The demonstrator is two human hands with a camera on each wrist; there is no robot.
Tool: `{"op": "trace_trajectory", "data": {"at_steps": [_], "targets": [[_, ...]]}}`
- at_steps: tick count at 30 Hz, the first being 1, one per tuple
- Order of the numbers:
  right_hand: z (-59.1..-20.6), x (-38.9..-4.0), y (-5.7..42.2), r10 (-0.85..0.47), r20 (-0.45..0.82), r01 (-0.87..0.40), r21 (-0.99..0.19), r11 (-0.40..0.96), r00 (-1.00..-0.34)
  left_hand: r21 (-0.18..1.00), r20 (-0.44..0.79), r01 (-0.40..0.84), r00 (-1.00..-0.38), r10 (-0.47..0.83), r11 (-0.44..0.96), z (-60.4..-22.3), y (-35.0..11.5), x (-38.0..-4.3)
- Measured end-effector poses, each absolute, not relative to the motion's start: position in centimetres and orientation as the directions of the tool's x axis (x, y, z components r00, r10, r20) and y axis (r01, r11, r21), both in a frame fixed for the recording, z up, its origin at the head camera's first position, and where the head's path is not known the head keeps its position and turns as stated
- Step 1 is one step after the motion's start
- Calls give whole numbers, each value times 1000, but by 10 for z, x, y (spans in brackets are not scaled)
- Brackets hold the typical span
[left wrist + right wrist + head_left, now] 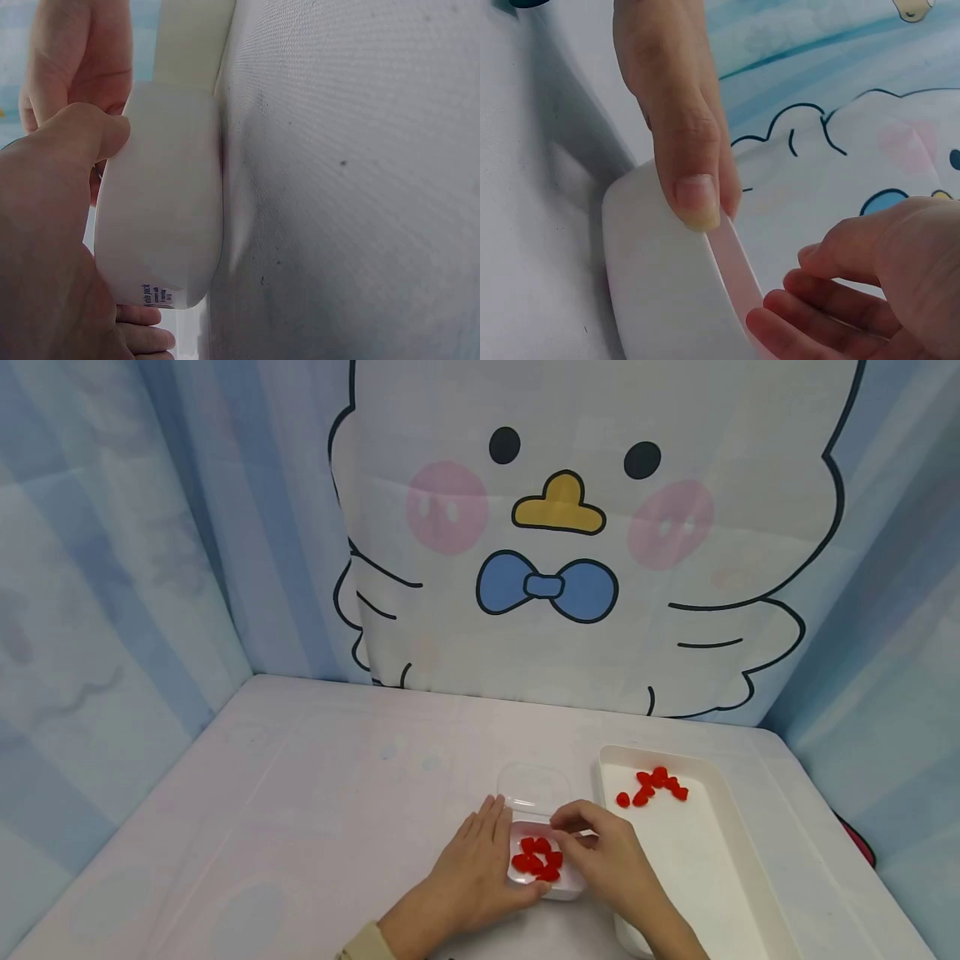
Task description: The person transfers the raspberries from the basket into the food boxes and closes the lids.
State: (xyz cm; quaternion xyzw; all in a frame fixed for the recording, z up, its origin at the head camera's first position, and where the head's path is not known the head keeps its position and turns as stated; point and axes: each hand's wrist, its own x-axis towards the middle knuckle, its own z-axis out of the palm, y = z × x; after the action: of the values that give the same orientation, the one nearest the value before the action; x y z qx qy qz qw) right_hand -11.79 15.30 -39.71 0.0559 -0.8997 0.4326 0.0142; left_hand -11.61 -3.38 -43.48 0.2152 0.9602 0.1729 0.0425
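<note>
A small white plastic box [567, 887] with a raised clear lid [534, 788] stands on the table, with several small red pieces [537, 863] inside. My left hand [474, 870] holds the box, fingers along its left side and thumb [690, 172] over the near rim. The left wrist view shows the box's outer wall [161, 195], with small print near its bottom. Over the box's right edge is my right hand [604, 852], fingers loosely bent. In the right wrist view, nothing shows between that hand's [885, 277] thumb and fingers; one fingertip is close to the rim.
A long white tray [731, 827] lies to the right of the box, partly behind my right forearm. Several loose red pieces [658, 781] are at its far end. A curtain with a cartoon bird [562, 635] hangs behind the pale table [337, 793].
</note>
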Motion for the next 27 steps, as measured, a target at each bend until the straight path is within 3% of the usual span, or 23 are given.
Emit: {"op": "trace_trajectory", "data": {"at_steps": [17, 27], "targets": [[-384, -134, 199, 0, 96, -71, -735, 675, -995, 384, -68, 352, -911, 406, 854, -432, -33, -116], [-389, -147, 226, 0, 183, -137, -732, 667, -983, 393, -67, 351, -911, 407, 850, -432, -32, -116]]}}
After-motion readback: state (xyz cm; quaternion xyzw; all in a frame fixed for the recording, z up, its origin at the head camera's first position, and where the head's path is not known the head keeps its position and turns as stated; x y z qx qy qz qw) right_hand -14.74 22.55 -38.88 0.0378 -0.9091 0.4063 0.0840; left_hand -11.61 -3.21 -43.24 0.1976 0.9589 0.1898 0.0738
